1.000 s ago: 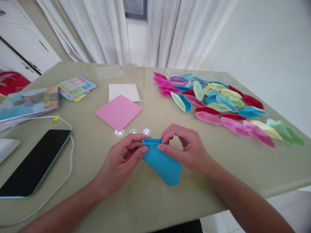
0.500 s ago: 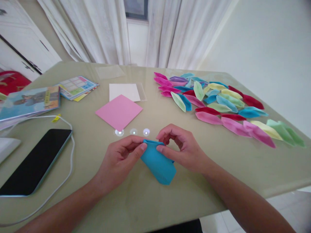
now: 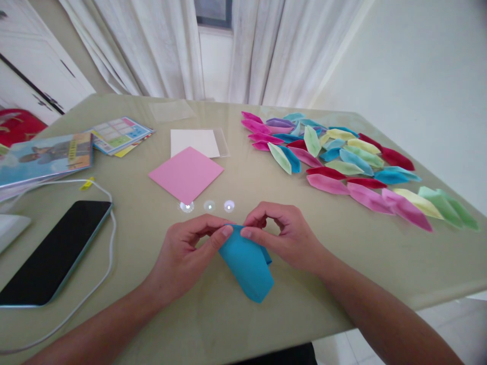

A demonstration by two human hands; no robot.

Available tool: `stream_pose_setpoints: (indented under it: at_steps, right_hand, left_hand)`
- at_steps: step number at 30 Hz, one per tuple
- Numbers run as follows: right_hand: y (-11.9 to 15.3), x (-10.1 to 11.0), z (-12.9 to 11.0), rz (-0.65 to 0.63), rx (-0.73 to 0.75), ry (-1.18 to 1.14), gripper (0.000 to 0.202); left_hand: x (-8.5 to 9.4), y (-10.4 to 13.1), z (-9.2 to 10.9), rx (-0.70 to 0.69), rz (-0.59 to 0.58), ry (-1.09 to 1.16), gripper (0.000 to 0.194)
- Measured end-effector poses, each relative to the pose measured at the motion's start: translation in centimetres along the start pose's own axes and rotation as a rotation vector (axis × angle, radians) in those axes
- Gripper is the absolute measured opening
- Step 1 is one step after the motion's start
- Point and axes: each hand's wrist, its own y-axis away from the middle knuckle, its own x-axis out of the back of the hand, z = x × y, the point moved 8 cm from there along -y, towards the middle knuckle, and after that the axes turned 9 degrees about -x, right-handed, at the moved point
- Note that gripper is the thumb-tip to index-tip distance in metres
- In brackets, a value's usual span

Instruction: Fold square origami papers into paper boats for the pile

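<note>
1. By the left hand (image 3: 192, 248) and the right hand (image 3: 283, 233), a folded blue paper (image 3: 247, 263) is pinched along its upper edge. Its long axis is slanted from that edge down and slightly rightward, the broad lower end being directed toward the near side of the table (image 3: 297, 314). A small flap is shown projecting at its right side.
2. Left hand: thumb and forefinger are closed on the upper left corner, the thumb being laid on the near face; the other fingers are curled.
3. Right hand: the upper right part is gripped between thumb and bent fingers, an open loop being left behind the tips. The two thumbtips are separated by a narrow gap.
4. The paper is placed between the hands, its body hanging below the fingertips. Whether the table is touched by its lower end cannot be told.
5. Beyond the hands, a pink square sheet (image 3: 186, 175) is seen.
</note>
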Motion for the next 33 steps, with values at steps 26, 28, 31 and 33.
stream_pose_setpoints:
  at_steps: [26,28,31,33]
  right_hand:
    - [0.42,0.06,-0.82,0.044,0.163,0.161,0.006]
    - [0.40,0.02,-0.84,0.042,0.164,0.165,0.006]
    - [0.42,-0.10,-0.84,0.024,0.169,0.158,0.010]
    - [0.46,-0.15,-0.80,0.015,0.171,0.154,0.012]
  left_hand:
    - [0.33,-0.31,-0.22,0.037,0.053,0.075,0.011]
    - [0.49,-0.40,-0.07,0.033,0.077,0.085,0.010]
    - [0.70,-0.47,0.01,0.034,0.108,0.083,0.007]
    - [0.75,-0.48,-0.06,0.042,0.116,0.080,0.006]
